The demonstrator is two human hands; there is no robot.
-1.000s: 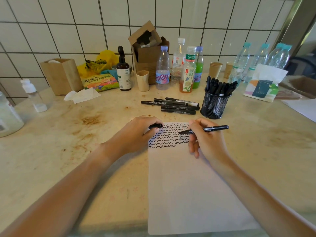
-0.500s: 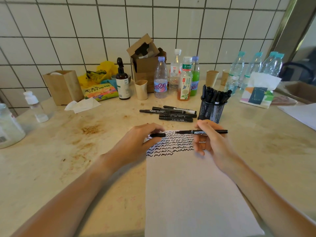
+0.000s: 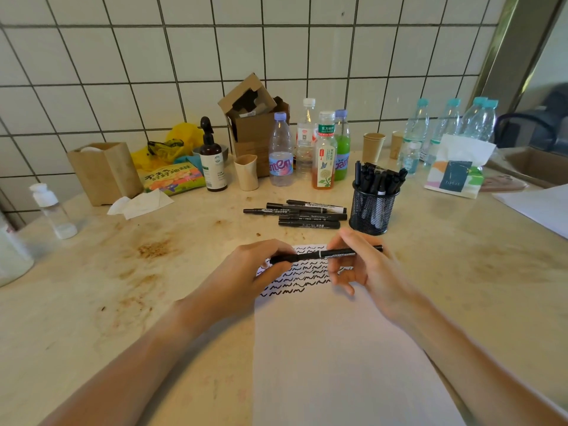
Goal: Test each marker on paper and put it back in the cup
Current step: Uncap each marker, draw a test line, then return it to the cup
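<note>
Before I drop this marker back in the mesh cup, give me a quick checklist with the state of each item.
1. Cap on marker: looks joined, seating cannot tell.
2. Grip: right hand pinches the barrel, left hand holds the cap end: ok.
3. Paper carries black squiggle rows, so testing is under way: ok.
4. Mesh cup upright beyond the right hand: ok.
5. Room in cup: crowded with markers, cannot tell.
6. Loose markers lie left of the cup, off the path: ok.
</note>
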